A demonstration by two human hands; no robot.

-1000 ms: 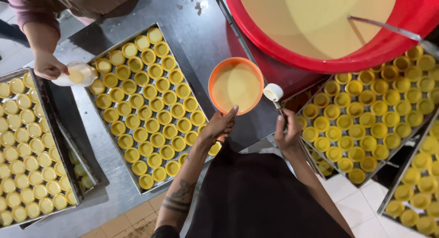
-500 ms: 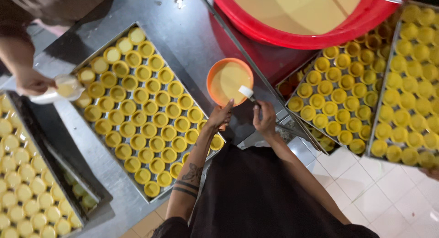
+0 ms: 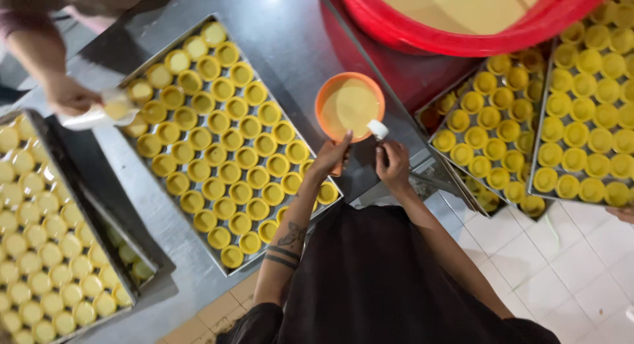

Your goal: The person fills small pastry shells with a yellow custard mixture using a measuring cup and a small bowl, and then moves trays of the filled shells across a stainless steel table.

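Near the middle of the steel tabletop (image 3: 290, 33) I see my left hand (image 3: 331, 155) with its grip curled against the near side of the orange cup (image 3: 349, 106) of pale yellow liquid, while my right hand (image 3: 392, 163) pinches a small white bottle (image 3: 378, 128) touching the cup's rim. Just left of the cup lies a tray (image 3: 175, 43) of yellow shells (image 3: 228, 162), and at its far corner another person's hand (image 3: 72, 96) holds a clear bottle (image 3: 109, 109). A red tub (image 3: 422, 33) sits beyond the cup, with more trays (image 3: 536, 129) to its right.

One head-worn camera looks steeply down, from well above, over the person's torso onto the steel bench (image 3: 290, 27).
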